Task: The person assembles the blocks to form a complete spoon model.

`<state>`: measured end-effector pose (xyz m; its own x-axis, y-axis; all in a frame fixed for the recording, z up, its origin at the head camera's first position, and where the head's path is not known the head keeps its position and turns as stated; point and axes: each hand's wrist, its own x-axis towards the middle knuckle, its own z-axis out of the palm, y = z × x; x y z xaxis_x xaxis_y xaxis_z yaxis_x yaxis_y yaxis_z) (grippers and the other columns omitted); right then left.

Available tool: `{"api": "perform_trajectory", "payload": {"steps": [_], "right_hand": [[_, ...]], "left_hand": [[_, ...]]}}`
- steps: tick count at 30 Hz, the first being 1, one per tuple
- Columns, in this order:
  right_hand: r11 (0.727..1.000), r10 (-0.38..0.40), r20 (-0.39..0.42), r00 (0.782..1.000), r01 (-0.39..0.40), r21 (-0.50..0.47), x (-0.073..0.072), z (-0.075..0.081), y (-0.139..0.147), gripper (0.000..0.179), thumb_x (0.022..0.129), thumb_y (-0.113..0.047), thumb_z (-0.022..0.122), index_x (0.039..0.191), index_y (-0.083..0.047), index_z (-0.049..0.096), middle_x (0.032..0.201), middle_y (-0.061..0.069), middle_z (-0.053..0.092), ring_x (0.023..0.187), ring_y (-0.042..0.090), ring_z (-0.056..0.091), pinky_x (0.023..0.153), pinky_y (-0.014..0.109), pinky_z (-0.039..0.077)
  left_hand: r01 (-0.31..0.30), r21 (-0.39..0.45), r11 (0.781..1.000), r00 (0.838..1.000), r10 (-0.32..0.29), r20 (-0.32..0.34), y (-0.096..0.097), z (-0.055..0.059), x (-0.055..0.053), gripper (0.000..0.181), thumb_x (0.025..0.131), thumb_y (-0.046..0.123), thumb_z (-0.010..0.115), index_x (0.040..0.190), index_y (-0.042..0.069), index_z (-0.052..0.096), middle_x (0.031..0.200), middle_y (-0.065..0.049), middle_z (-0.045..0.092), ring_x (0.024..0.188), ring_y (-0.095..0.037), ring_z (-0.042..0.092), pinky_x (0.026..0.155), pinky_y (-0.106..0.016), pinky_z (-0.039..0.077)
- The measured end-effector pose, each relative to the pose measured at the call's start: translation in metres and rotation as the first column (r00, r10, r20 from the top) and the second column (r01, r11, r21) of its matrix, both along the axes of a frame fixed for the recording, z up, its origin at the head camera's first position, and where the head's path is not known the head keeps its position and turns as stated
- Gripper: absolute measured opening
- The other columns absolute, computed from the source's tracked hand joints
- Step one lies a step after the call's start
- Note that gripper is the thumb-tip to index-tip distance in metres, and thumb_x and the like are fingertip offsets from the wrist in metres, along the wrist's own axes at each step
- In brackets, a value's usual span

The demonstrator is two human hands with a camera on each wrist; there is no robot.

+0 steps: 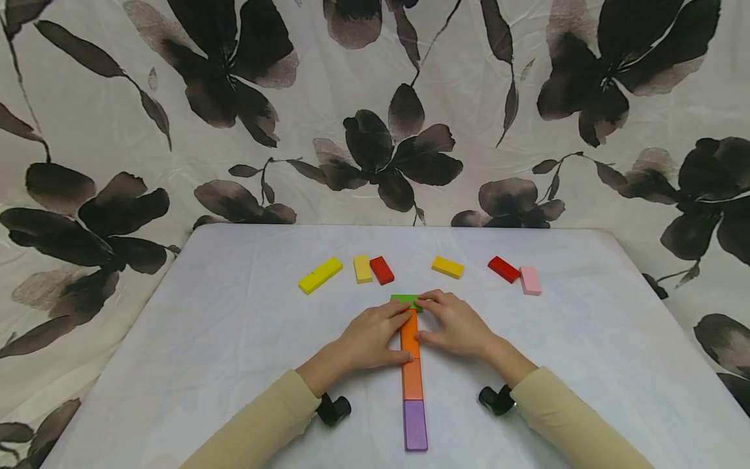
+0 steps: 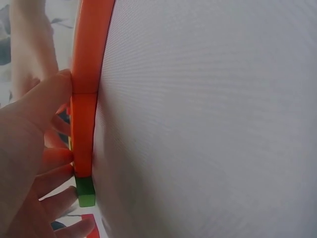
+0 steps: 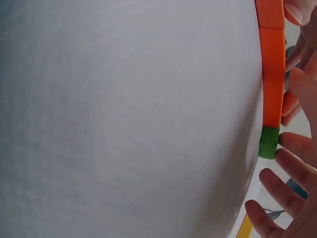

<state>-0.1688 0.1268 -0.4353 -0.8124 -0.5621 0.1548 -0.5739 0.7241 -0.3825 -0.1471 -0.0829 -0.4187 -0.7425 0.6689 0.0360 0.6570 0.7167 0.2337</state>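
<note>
In the head view a line of flat blocks runs away from the person: a purple block (image 1: 415, 426), an orange block (image 1: 413, 381), a second orange block (image 1: 409, 335), and a green block (image 1: 400, 298) lying crosswise at the far end. My left hand (image 1: 369, 335) lies over the line's left side, its thumb at the joint between the orange blocks and its fingertips by the green one. From the right, my right hand (image 1: 459, 324) touches the green block with extended fingers, its thumb beside the farther orange block. In the right wrist view the green block (image 3: 269, 143) abuts the orange end.
Beyond the line lie several loose blocks: long yellow (image 1: 320, 275), short yellow (image 1: 362, 269), red (image 1: 382, 270), another yellow (image 1: 448, 267), another red (image 1: 504, 269) and pink (image 1: 530, 281). A white cloth covers the table (image 1: 234, 312); floral fabric (image 1: 375, 78) hangs behind.
</note>
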Motion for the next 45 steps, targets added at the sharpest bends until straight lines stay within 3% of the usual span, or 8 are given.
{"api": "perform_trajectory", "payload": {"steps": [16,20,24,28,33,37,42,45], "right_hand": [[0.998,0.003,-0.051,0.999,0.001,0.065,0.009,0.005,-0.004,0.061,0.078,-0.039,0.07,0.129,-0.01,0.054,0.127,0.005,0.052,0.111,0.023,0.053,0.084,0.042,0.048],[0.997,0.0,-0.049,0.999,0.003,0.072,0.009,0.004,-0.004,0.06,0.079,-0.04,0.069,0.129,-0.01,0.054,0.128,0.005,0.052,0.11,0.024,0.054,0.084,0.042,0.049],[0.997,0.0,-0.047,0.999,0.004,0.074,0.008,0.004,-0.005,0.06,0.079,-0.042,0.069,0.129,-0.01,0.054,0.127,0.004,0.052,0.11,0.023,0.054,0.084,0.041,0.049],[0.997,0.001,-0.05,0.999,0.003,0.073,0.008,0.003,-0.004,0.061,0.079,-0.042,0.069,0.128,-0.01,0.054,0.127,0.004,0.052,0.11,0.023,0.054,0.085,0.041,0.049],[0.998,0.008,-0.056,0.998,-0.005,0.067,0.008,0.003,-0.004,0.06,0.079,-0.041,0.069,0.129,-0.009,0.054,0.127,0.004,0.052,0.11,0.023,0.053,0.084,0.04,0.049],[0.998,0.012,-0.047,0.999,-0.009,0.063,0.008,0.002,-0.004,0.06,0.08,-0.041,0.068,0.129,-0.009,0.053,0.127,0.005,0.052,0.112,0.023,0.053,0.085,0.041,0.048],[0.998,0.011,-0.034,0.999,-0.009,0.062,0.008,0.002,-0.004,0.06,0.08,-0.041,0.068,0.13,-0.01,0.053,0.128,0.005,0.052,0.112,0.023,0.052,0.087,0.041,0.048],[0.998,0.01,-0.038,0.999,-0.008,0.061,0.008,0.002,-0.004,0.061,0.08,-0.041,0.068,0.13,-0.01,0.053,0.128,0.005,0.052,0.112,0.023,0.052,0.086,0.041,0.048]], "left_hand": [[-0.001,0.041,0.999,1.0,0.002,-0.023,-0.007,0.002,-0.002,0.066,0.079,0.049,0.065,0.13,0.008,0.053,0.137,-0.007,0.047,0.127,-0.023,0.043,0.102,-0.042,0.038],[-0.04,0.082,0.996,0.997,0.045,-0.058,-0.017,0.006,-0.008,0.059,0.08,0.043,0.066,0.127,0.009,0.055,0.132,-0.005,0.052,0.122,-0.022,0.048,0.1,-0.041,0.04],[-0.135,0.113,0.984,0.988,0.143,-0.06,-0.029,0.013,-0.014,0.059,0.079,0.042,0.069,0.128,0.012,0.055,0.132,-0.002,0.052,0.121,-0.021,0.048,0.1,-0.042,0.04],[-0.228,0.154,0.961,0.969,0.24,-0.061,-0.041,0.021,-0.021,0.059,0.078,0.04,0.071,0.128,0.015,0.055,0.131,-0.002,0.052,0.121,-0.021,0.048,0.1,-0.042,0.04],[-0.294,0.239,0.925,0.946,0.318,-0.068,-0.057,0.027,-0.03,0.053,0.077,0.033,0.073,0.123,0.012,0.059,0.125,-0.004,0.056,0.114,-0.023,0.053,0.096,-0.041,0.044],[-0.364,0.284,0.887,0.922,0.386,-0.025,-0.073,0.027,-0.039,0.049,0.078,0.028,0.073,0.122,0.01,0.059,0.122,-0.006,0.058,0.112,-0.026,0.054,0.092,-0.043,0.046],[-0.488,0.276,0.828,0.87,0.489,0.071,-0.089,0.025,-0.05,0.049,0.079,0.027,0.071,0.123,0.009,0.058,0.124,-0.009,0.056,0.113,-0.028,0.052,0.092,-0.046,0.044],[-0.546,0.262,0.796,0.834,0.545,0.086,-0.096,0.021,-0.055,0.05,0.079,0.026,0.072,0.123,0.008,0.058,0.122,-0.012,0.056,0.11,-0.03,0.053,0.091,-0.046,0.045]]}}
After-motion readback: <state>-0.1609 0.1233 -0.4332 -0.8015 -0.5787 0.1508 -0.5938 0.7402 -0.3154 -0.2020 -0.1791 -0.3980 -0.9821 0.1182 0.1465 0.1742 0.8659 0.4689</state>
